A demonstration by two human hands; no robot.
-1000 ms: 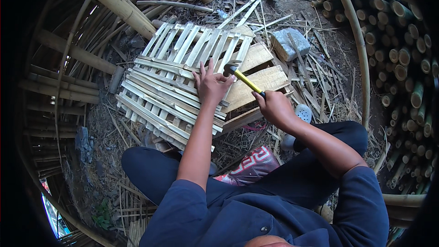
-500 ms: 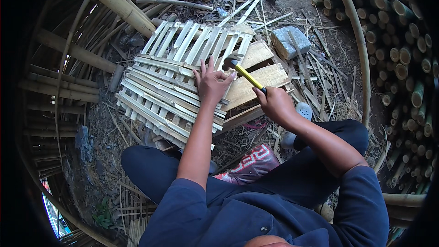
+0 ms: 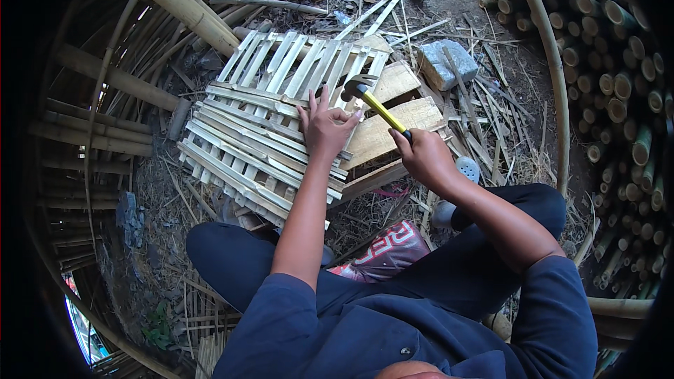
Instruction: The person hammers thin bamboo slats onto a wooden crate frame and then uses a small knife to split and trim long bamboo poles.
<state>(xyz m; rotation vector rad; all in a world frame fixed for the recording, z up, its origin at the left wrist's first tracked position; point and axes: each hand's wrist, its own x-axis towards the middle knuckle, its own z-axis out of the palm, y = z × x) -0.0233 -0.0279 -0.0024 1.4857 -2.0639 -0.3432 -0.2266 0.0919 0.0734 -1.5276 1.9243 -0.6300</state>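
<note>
In my right hand is the handle of a claw hammer, yellow and black with a dark metal head. The head hangs just beyond the thumb and forefinger of my left hand. Those two fingertips are pinched together; whatever they hold is too small to make out. The other left fingers spread over a lattice of pale bamboo strips, laid crosswise in two layers. Beneath its right end are wide wooden boards forming a low platform.
A grey stone block sits beyond the boards among loose bamboo slivers. Cut bamboo poles are stacked at the right, and thick bamboo poles frame the left. A printed red and dark sack lies between my legs.
The hammer head has lifted slightly away from my left fingertips, its handle now tilted more steeply in my right hand. My left hand and the lattice stay in place.
</note>
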